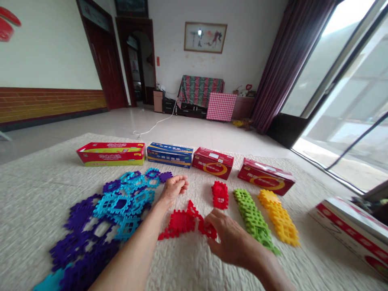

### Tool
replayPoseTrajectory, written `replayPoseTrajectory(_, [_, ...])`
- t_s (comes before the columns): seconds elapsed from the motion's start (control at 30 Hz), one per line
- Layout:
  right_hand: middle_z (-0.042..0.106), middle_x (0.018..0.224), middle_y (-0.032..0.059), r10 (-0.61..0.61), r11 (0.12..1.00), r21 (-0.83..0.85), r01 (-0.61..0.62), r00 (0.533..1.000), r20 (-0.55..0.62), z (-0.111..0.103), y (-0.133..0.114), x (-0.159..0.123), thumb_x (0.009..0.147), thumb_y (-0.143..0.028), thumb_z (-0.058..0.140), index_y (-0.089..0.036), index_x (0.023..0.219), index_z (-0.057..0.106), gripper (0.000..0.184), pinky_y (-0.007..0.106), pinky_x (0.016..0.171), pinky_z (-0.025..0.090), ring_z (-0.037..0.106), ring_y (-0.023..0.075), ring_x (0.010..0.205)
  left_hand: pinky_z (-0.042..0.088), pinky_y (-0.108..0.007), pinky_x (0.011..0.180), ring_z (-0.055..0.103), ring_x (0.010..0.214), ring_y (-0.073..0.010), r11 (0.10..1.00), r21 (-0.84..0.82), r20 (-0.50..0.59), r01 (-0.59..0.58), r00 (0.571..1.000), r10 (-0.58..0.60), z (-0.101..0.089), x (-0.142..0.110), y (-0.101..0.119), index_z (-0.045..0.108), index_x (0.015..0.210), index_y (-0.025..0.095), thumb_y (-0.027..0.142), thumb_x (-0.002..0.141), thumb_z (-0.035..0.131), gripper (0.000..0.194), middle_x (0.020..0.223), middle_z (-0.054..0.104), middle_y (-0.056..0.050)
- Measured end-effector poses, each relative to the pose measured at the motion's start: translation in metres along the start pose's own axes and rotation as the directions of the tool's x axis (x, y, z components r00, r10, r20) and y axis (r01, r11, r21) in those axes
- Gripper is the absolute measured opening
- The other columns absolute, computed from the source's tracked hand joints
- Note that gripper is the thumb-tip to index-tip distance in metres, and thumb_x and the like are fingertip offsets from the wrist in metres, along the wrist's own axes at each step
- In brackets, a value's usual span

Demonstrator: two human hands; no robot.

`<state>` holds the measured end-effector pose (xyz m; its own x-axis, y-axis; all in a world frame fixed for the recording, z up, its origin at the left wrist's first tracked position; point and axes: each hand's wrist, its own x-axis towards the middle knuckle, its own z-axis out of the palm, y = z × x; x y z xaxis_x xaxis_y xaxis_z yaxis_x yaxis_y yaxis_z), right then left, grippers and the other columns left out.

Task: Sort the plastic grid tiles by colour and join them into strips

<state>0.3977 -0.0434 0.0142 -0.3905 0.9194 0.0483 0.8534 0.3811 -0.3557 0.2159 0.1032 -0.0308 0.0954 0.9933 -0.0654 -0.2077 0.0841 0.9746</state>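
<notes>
Visibly, the right hand has its fingers bent around a red piece, thumb on the near side, only a small gap left between thumb and fingers, the piece lodged there low over the mat. Left hand: fingers curled inward, thumb close against them, nothing showing in their hold; it hovers farther forward, just beside a small purple piece.

Between the forearms, a loose cluster of red pieces lies on the pale quilted mat, a triangular one among them tilted up. Beyond the right hand, a short red stack lies apart from that cluster. To its right, two slanting rows of overlapping pieces: green row, then yellow row. Left of the left forearm, a wide heap of purple pieces and light-blue pieces, jumbled and overlapping.

Behind the pieces, four boxes in a line: red-and-lime box, blue box, then two dark red boxes. A white-and-red carton sits at the right edge.

Farther out: tiled floor, white cable, checked cloth over low furniture, purple curtain beside glass doors.
</notes>
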Motion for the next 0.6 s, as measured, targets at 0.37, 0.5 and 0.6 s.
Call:
replayPoseTrajectory(0.37, [0.064, 0.114, 0.0146, 0.045, 0.995, -0.079, -0.055, 0.991, -0.128, -0.001, 0.028, -0.004, 0.071, -0.020, 0.064, -0.018, 0.110, 0.058, 0.040, 0.039, 0.084, 0.052, 0.062, 0.0279, 0.105, 0.042, -0.018, 0.049, 0.058, 0.056, -0.0085, 1.000, 0.016, 0.009, -0.011, 1.000, 0.011, -0.001, 0.001, -0.002, 0.066, 0.091, 0.012, 0.020, 0.066, 0.062, 0.026, 0.072, 0.066, -0.003])
replayPoseTrajectory(0.5, [0.063, 0.110, 0.0133, 0.038, 0.990, -0.134, -0.048, 0.996, -0.077, 0.007, 0.026, -0.004, 0.065, -0.016, 0.065, -0.018, 0.104, 0.060, 0.039, 0.039, 0.087, 0.052, 0.061, 0.0270, 0.104, 0.042, -0.018, 0.050, 0.058, 0.056, -0.0086, 1.000, 0.029, 0.000, -0.005, 1.000, 0.005, -0.001, 0.001, -0.002, 0.066, 0.092, 0.011, 0.020, 0.066, 0.062, 0.028, 0.073, 0.066, -0.003])
replayPoseTrajectory(0.6, [0.063, 0.102, 0.0097, 0.018, 0.991, -0.129, -0.028, 0.997, -0.078, 0.006, 0.023, -0.004, 0.069, -0.015, 0.061, -0.020, 0.096, 0.060, 0.028, 0.036, 0.082, 0.053, 0.062, 0.0231, 0.095, 0.042, -0.018, 0.050, 0.058, 0.056, -0.0088, 1.000, 0.023, 0.002, -0.003, 1.000, 0.003, -0.001, 0.001, -0.002, 0.067, 0.090, 0.012, 0.021, 0.065, 0.063, 0.027, 0.072, 0.066, -0.003])
